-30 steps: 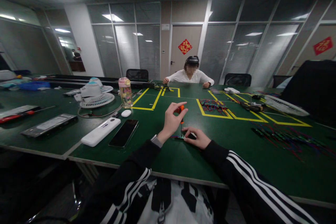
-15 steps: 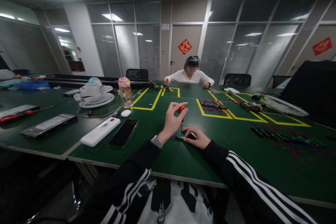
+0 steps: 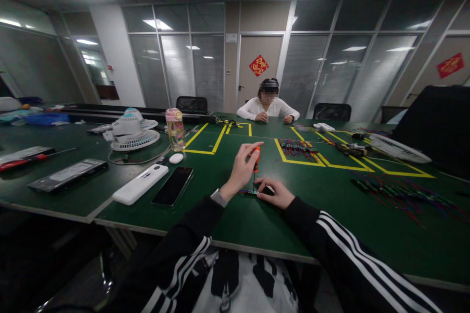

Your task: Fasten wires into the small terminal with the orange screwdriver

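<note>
My left hand [image 3: 241,165] is closed around the orange handle of a screwdriver [image 3: 257,160], thumb and fingers on its upper part. The screwdriver stands about upright, and its thin shaft comes down to a small green circuit board [image 3: 251,192] lying on the table. Red and blue wires run out from the board's left end. Low beside the shaft, my right hand [image 3: 278,194] pinches the board's right end between thumb and fingertips. The exact spot where the tip meets the board is too small to make out.
Left of my hands lie a black phone [image 3: 172,186], a white power bank [image 3: 141,184] and a hard drive [image 3: 69,175]. A pink-capped bottle [image 3: 175,131] and a white fan [image 3: 134,132] stand behind. Wired boards [image 3: 299,150] lie right. Across sits a co-worker [image 3: 270,107].
The fingers of my left hand have shifted slightly on the screwdriver's handle. My right hand and the board stay put. Across the table, the co-worker's hand has moved from the cables to before their chest.
</note>
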Demonstrator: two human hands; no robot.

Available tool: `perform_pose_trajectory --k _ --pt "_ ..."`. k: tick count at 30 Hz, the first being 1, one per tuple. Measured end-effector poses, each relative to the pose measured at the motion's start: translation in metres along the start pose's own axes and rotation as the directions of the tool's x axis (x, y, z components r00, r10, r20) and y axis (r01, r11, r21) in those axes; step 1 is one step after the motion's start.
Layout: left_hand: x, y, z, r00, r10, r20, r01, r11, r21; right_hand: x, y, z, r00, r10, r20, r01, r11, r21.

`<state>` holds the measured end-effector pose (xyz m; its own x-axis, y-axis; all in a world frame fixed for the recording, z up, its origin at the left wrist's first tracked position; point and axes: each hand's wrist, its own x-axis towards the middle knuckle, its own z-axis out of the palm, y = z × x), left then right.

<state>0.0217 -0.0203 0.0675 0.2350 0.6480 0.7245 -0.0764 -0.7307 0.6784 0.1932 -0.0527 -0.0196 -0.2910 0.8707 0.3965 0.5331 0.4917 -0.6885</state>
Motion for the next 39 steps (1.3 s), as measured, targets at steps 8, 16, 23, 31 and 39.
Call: perform_pose_trajectory --k 8,16,23,31,39 --pt "0.002 0.005 -0.001 0.997 0.019 0.075 -0.019 1.000 -0.007 0.000 -0.001 -0.001 1.000 0.000 0.002 0.000 1.000 -0.004" --pt "0.001 0.008 -0.002 0.992 0.064 0.109 -0.066 0.998 0.015 0.000 -0.003 -0.001 1.000 0.000 0.010 0.000 1.000 -0.013" --pt "0.003 0.006 -0.003 0.999 0.001 0.035 0.000 1.000 -0.031 0.000 -0.002 -0.001 1.000 0.003 0.002 -0.003 1.000 0.000" --pt "0.002 0.007 -0.005 0.995 0.065 0.070 -0.067 0.998 0.018 0.000 -0.002 -0.002 1.000 0.000 0.016 0.001 1.000 -0.019" --pt "0.001 0.008 -0.005 0.989 0.127 -0.075 -0.110 0.975 0.191 0.000 -0.001 -0.001 1.000 0.005 0.006 -0.005 1.000 -0.014"
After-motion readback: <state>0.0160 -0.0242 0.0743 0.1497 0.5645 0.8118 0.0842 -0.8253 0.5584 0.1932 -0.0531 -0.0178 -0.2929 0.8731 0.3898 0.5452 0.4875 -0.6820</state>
